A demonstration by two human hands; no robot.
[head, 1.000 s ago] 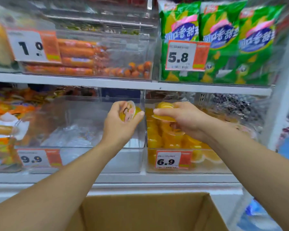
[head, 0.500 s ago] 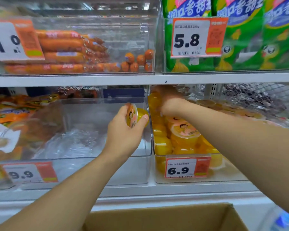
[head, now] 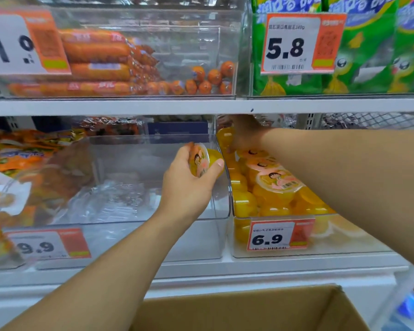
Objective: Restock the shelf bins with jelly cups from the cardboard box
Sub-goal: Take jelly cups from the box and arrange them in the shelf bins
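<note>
Two hands work: the left hand (head: pixel 189 187) grips a cup (head: pixel 204 161), waiting beside the bin (head: pixel 230 187); the right hand (head: pixel 245 134) reaches deep inside, grip unclear, likely packing the back row.

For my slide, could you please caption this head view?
Left hand holds a jelly cup while right hand reaches deep into the jelly bin.
</note>
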